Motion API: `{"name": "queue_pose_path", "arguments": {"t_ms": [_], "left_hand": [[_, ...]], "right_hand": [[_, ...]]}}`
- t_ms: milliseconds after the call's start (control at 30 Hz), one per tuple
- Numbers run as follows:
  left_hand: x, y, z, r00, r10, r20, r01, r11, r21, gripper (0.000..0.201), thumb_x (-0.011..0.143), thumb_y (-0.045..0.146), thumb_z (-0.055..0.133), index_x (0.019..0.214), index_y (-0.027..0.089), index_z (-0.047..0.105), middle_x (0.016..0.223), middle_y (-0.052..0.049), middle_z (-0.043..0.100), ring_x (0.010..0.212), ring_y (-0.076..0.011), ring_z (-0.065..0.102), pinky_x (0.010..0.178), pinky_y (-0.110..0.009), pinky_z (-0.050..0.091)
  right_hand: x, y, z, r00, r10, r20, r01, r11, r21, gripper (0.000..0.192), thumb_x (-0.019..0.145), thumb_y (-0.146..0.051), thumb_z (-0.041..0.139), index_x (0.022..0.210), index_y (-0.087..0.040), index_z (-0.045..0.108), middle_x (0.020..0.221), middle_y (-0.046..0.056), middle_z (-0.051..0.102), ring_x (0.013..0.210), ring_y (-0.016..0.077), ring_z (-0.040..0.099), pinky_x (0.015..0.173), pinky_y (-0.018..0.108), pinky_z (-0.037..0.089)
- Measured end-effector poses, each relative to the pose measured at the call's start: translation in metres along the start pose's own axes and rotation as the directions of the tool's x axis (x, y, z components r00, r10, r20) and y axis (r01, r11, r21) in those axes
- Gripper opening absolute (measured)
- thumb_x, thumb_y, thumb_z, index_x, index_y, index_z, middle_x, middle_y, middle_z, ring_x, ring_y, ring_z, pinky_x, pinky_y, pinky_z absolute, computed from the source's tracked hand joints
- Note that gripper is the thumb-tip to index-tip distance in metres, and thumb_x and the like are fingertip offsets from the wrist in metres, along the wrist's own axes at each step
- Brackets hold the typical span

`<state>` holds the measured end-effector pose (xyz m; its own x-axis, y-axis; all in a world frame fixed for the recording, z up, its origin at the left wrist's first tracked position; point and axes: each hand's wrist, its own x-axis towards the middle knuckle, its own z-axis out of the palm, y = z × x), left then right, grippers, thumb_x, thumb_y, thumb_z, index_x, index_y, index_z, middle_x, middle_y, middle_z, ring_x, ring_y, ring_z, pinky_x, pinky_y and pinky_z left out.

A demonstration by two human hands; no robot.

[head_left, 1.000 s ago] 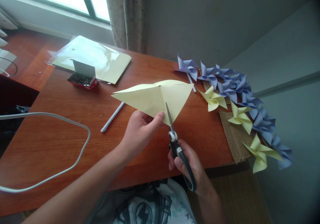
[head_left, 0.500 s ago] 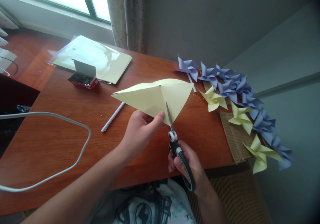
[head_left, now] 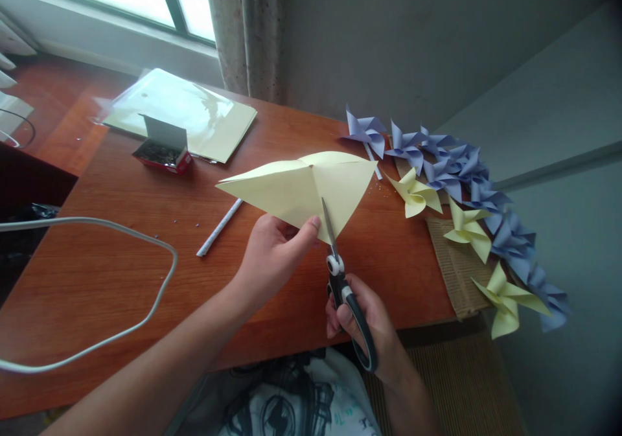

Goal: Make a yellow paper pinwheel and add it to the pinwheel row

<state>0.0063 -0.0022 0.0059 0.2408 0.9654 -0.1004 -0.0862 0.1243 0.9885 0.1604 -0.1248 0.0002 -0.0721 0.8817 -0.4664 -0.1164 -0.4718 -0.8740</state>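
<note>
Holding a folded yellow paper (head_left: 296, 190) up over the counter (head_left: 121, 274), the left hand (head_left: 272, 254) pinches the paper's near edge between thumb and fingers. The paper sits just past that hand, a bit farther away. The right hand (head_left: 362, 319) is near the counter's near edge, to the right of the left hand. It grips the black handles of the scissors (head_left: 340, 274). The blades point away and bite into the paper's near edge, right beside the left thumb.

A small red box (head_left: 162, 154) lies far to the left with its lid flipped up. It is full of small dark bits, too tiny to tell apart. Beside it lies a clear bag of yellow sheets (head_left: 184, 112). On the right, blue and yellow paper pinwheels (head_left: 461, 183) lie in a row.
</note>
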Motion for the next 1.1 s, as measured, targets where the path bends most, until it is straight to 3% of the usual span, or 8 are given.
{"name": "queue_pose_path", "arguments": {"t_ms": [1100], "left_hand": [[0.0002,0.0008,0.0002,1.000,-0.002,0.004,0.002,1.000,-0.007,0.023,0.087,0.032,0.067,0.073,0.014,0.069,0.067,-0.003,0.071,0.060,-0.0143,0.063,0.057,-0.021,0.049]], "right_hand": [[-0.0017,0.0038,0.0015,0.999,0.004,-0.038,-0.004,1.000,-0.001,0.047,0.082,-0.061,0.074,0.091,-0.018,0.055,0.067,-0.004,0.052,0.056,0.0114,0.055,0.054,0.025,0.043]]}}
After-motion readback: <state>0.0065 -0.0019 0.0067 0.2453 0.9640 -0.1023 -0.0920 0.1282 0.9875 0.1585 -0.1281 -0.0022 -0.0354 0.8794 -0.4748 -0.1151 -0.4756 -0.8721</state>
